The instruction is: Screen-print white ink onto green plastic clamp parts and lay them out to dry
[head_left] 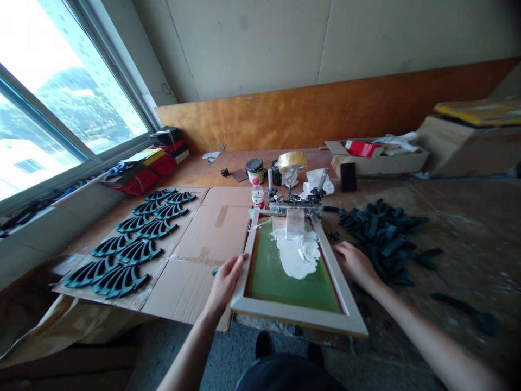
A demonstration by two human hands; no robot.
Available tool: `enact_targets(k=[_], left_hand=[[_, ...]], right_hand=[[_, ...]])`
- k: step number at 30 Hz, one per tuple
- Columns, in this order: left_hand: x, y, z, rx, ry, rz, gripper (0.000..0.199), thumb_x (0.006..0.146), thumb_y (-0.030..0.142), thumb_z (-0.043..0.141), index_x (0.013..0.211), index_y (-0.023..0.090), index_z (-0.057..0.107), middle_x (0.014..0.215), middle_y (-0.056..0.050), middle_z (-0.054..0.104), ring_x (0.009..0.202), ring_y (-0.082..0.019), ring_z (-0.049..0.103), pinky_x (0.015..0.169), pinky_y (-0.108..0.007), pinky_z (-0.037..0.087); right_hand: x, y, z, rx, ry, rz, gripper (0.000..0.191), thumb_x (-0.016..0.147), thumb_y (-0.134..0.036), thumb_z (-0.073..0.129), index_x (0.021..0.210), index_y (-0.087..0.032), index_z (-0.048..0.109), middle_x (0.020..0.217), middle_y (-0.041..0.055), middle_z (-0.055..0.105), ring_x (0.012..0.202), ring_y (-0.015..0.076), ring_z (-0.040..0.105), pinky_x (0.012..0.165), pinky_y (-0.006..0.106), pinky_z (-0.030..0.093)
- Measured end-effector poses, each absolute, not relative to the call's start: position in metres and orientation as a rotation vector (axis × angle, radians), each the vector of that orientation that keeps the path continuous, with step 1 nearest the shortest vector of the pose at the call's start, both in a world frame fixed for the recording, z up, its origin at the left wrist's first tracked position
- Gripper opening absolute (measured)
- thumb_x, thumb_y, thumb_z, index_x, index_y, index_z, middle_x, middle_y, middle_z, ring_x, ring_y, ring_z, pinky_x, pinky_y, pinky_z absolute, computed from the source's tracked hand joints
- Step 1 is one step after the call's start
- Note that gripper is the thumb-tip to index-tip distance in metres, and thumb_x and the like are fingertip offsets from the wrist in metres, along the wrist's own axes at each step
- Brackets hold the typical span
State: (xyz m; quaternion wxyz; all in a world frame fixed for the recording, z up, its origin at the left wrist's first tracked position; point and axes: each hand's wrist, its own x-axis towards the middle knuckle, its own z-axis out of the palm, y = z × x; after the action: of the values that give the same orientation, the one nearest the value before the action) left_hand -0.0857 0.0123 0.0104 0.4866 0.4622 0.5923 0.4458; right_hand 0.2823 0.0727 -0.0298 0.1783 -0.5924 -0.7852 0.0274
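Note:
A screen frame with a green mesh lies in front of me, clamped at its far end to a metal fixture. White paste is spread on the mesh, under a clear block. At the frame's left edge, my left hand is closed, with a small teal tip poking out beside its fingers. My right hand is by the right edge, palm down; its fingertips are partly hidden and blurred, near small black parts.
Several dark green fan-shaped pieces lie in rows on cardboard at left. A pile of dark green pieces is at right. Behind stand a bottle, a tub, a tape roll and an open carton.

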Motion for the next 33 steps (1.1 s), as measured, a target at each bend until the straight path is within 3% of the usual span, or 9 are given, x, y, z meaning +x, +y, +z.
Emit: enact_targets(k=[3,5,7,11,17,20,26,30,33], left_hand=[[-0.086,0.007,-0.041,1.215,1.565,0.936,0.066,0.078,0.054,0.057,0.133,0.017,0.053,0.072,-0.002,0.066,0.066,-0.017,0.059,0.06,-0.025,0.045],[-0.084,0.009,-0.062,1.302,1.656,0.856,0.064,0.081,0.049,0.053,0.138,0.019,0.047,0.072,-0.001,0.066,0.066,-0.017,0.06,0.061,-0.025,0.044],[-0.084,0.011,-0.071,1.367,1.704,0.786,0.06,0.084,0.046,0.049,0.139,0.021,0.045,0.075,-0.001,0.066,0.069,-0.017,0.061,0.063,-0.024,0.043],[-0.086,0.012,-0.071,1.385,1.721,0.707,0.059,0.085,0.047,0.046,0.138,0.021,0.045,0.082,-0.003,0.067,0.074,-0.019,0.063,0.065,-0.025,0.044],[-0.086,0.012,-0.075,1.382,1.726,0.704,0.058,0.087,0.048,0.044,0.138,0.021,0.045,0.087,-0.004,0.069,0.078,-0.019,0.064,0.067,-0.025,0.045],[-0.087,0.013,-0.081,1.386,1.72,0.713,0.056,0.087,0.045,0.043,0.138,0.02,0.045,0.085,-0.004,0.069,0.077,-0.019,0.064,0.068,-0.025,0.045],[-0.088,0.013,-0.086,1.272,1.66,0.803,0.061,0.085,0.05,0.049,0.138,0.021,0.044,0.085,-0.004,0.07,0.077,-0.019,0.064,0.067,-0.027,0.047],[-0.088,0.013,-0.079,1.206,1.618,0.845,0.066,0.081,0.053,0.054,0.138,0.02,0.044,0.078,-0.002,0.068,0.07,-0.017,0.062,0.062,-0.025,0.046],[-0.09,0.013,-0.057,1.154,1.548,0.88,0.076,0.076,0.059,0.059,0.139,0.02,0.043,0.07,0.0,0.065,0.061,-0.015,0.058,0.055,-0.023,0.042]], right_hand=[[0.265,0.1,-0.003,-1.555,-2.172,0.004,0.034,0.089,-0.028,0.049,0.121,-0.02,0.058,0.111,0.0101,0.058,0.097,0.0227,0.059,0.083,0.034,0.049],[0.235,0.114,0.012,-1.452,-2.248,-0.066,0.048,0.082,-0.028,0.063,0.127,-0.018,0.051,0.12,0.0121,0.053,0.109,0.0251,0.053,0.09,0.035,0.046],[0.205,0.121,0.019,-1.468,-2.383,-0.083,0.043,0.076,-0.022,0.068,0.117,-0.016,0.055,0.111,0.0121,0.057,0.105,0.0258,0.054,0.087,0.035,0.046],[0.181,0.101,0.009,-1.529,-2.565,0.022,0.009,0.08,-0.01,0.057,0.085,-0.017,0.06,0.083,0.0063,0.062,0.082,0.0207,0.056,0.071,0.029,0.044],[0.217,0.063,0.001,-0.906,-2.841,0.139,0.018,0.077,-0.002,0.048,0.077,-0.017,0.058,0.08,0.0044,0.061,0.082,0.0191,0.053,0.074,0.029,0.041],[0.221,0.068,0.002,-0.92,-2.777,0.224,0.014,0.078,-0.006,0.053,0.073,-0.019,0.057,0.075,0.0023,0.06,0.079,0.0181,0.053,0.072,0.029,0.04],[0.216,0.048,-0.016,-0.87,-2.575,-0.004,0.022,0.08,-0.006,0.047,0.087,-0.017,0.064,0.088,0.0081,0.063,0.089,0.0211,0.053,0.083,0.036,0.041],[0.214,0.057,0.005,-0.967,-2.628,0.109,0.011,0.083,-0.015,0.057,0.09,-0.02,0.064,0.087,0.0055,0.064,0.089,0.0204,0.055,0.085,0.036,0.041],[0.204,0.096,0.031,-1.22,-2.54,0.072,0.034,0.081,-0.025,0.067,0.114,-0.023,0.06,0.09,0.004,0.066,0.087,0.0207,0.057,0.081,0.034,0.043]])
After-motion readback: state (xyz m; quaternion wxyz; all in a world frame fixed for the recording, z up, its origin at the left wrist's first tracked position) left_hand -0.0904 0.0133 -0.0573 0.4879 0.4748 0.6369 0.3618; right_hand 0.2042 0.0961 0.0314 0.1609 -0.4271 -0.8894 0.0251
